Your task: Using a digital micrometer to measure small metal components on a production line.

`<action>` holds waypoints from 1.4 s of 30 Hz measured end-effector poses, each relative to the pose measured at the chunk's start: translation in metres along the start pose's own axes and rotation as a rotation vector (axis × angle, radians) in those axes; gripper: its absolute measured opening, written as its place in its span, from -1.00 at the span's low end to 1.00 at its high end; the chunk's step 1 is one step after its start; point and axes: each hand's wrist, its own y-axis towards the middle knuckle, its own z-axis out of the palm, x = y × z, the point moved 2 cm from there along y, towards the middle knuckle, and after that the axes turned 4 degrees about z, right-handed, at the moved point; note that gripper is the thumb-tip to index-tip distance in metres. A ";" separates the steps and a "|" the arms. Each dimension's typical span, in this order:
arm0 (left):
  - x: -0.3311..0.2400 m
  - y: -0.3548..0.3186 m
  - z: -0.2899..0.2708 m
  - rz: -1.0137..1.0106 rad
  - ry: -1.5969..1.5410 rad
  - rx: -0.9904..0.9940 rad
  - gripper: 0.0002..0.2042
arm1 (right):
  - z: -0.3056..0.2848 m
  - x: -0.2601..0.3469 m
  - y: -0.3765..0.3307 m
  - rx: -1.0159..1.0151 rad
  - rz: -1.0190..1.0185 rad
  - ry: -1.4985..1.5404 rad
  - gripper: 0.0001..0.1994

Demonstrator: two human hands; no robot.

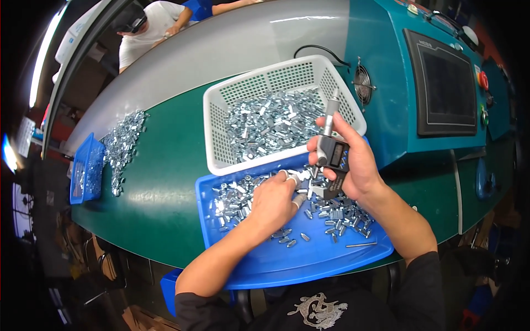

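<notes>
My right hand [361, 171] is closed around a digital micrometer [335, 153], its thimble pointing up and away and its frame reaching down over the blue tray [276, 267]. Beside the micrometer's frame, my left hand [271, 201] is curled with white coverings on some fingertips. What its fingers pinch, if anything, is too small and hidden to make out. Under and around both hands, small shiny metal fittings [342, 216] lie loose in the tray. A thin metal rod [361, 244] rests near its right front side.
A white perforated basket [212, 140] full of similar fittings stands behind the tray. On the left are a heap of small parts [122, 144] and a small blue bin [81, 172]. A teal machine with a screen [448, 83] stands right. Another person [146, 30] sits beyond the table.
</notes>
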 end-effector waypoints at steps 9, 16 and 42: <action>-0.002 -0.003 -0.002 0.073 -0.215 -0.057 -0.81 | 0.004 -0.002 -0.008 -0.075 -0.002 0.025 -0.63; 0.002 -0.008 -0.019 -0.231 -1.244 0.173 -0.73 | 0.006 -0.003 -0.006 -0.083 -0.001 -0.008 -0.62; -0.005 -0.004 -0.020 -0.236 -1.461 -0.048 -0.74 | -0.001 -0.002 -0.006 0.067 -0.006 0.068 -0.52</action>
